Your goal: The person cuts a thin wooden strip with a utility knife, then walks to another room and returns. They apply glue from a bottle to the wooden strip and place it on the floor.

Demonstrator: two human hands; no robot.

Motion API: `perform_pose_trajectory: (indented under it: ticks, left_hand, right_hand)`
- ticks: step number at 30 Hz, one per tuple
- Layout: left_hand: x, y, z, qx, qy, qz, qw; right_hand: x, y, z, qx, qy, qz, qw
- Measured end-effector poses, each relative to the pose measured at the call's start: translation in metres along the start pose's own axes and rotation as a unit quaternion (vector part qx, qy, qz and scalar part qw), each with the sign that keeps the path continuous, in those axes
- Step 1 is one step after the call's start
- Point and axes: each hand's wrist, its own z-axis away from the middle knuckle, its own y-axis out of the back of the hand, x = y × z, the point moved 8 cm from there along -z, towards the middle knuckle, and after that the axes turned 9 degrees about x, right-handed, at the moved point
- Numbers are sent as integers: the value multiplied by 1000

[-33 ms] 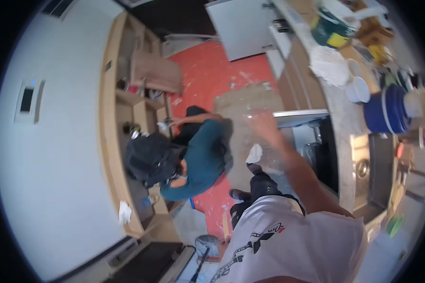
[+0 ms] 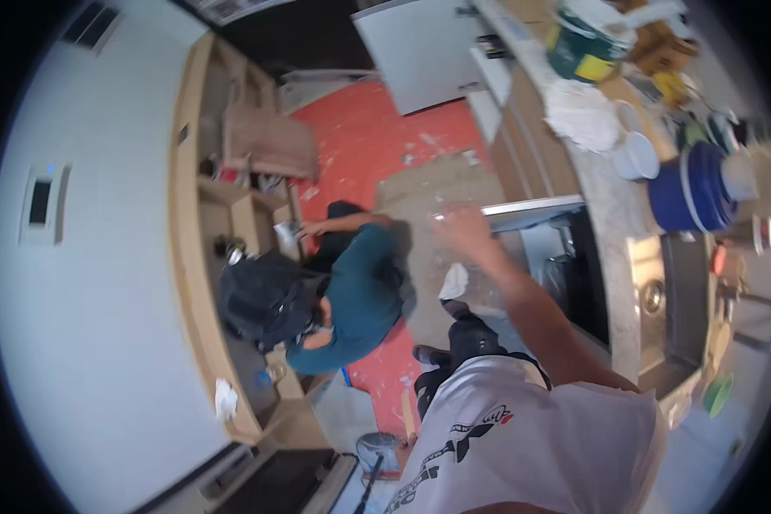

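Appearing blurred against the beige floor sheet [image 2: 441, 180], the right hand [image 2: 464, 230] shows bent fingers; whether they are clenched or grasp anything cannot be told. The left hand [image 2: 406, 445] is mostly hidden behind the white shirt [image 2: 522, 437]; the state of its fingers cannot be told either. The grey-blue bucket [image 2: 364, 440] is located just beside the left hand; contact cannot be confirmed. A dark handle [image 2: 371, 486] slants across its near side.

Right-side limit: the pale front edge [image 2: 531, 206] of an open compartment lies near the right hand. Beyond it runs the table [image 2: 612, 248], with a steel sink [image 2: 654, 295] and a blue bucket [image 2: 690, 190].

Left-side limit: a crouching co-worker [image 2: 360, 278] in a teal top fills the space up to the wooden cabinet frame [image 2: 184, 231].

Open room: ahead of the right hand, bare red floor [image 2: 364, 128] extends between the cabinet frame and the brown drawer fronts [image 2: 535, 141].
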Motion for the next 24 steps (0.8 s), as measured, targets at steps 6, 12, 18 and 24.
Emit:
perform_pose_trajectory:
  ticks: [6,12,18,24]
  left_hand:
    - [22,-16,-41,-27,-11,-39,999]
    - [44,-13,-72,-46,-44,-60,996]
    - [60,-28,-83,-74,-63,-91,991]
    - [86,-57,-97,-87,-83,-101,988]
  right_hand:
    - [-5,10,0,-26,-11,-30,999]
    - [-6,9,3,-54,-25,-9,998]
    - [-3,6,8,-51,-22,-41,998]
    - [-8,17,12,1,-3,-30,1000]
